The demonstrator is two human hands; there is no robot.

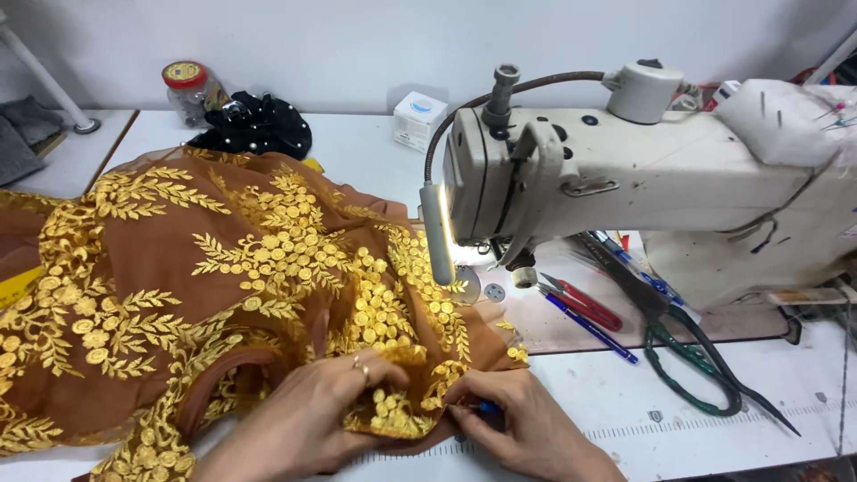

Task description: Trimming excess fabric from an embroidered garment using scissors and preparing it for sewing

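My left hand [312,406] lies flat-curled on the brown fabric [178,268], fingers bent and pinching a fold of its near edge; a ring sits on one finger. My right hand [522,424] is closed in a fine pinch on the same edge, with a small blue tool [486,407] showing between the fingertips; what kind of tool it is, I cannot tell. The fabric lies on the white table [714,393], spread from the near edge under my hands away to the left and up toward the sewing machine [625,187]. I judge it light, sheer and limp, stiffened only where the gold embroidery [268,254] is dense; that raised stitching looks easy to snag, so the plain hem between motifs seems the safest grip. Its long axis runs roughly left to right, the worked corner pointing toward the needle plate [464,284]. Right of the plate lie scissors [687,357], a red-handled snipper [589,308] and a blue pen [589,328]. At the back stand a jar [186,87], a black cloth [254,125] and a small white box [418,119].
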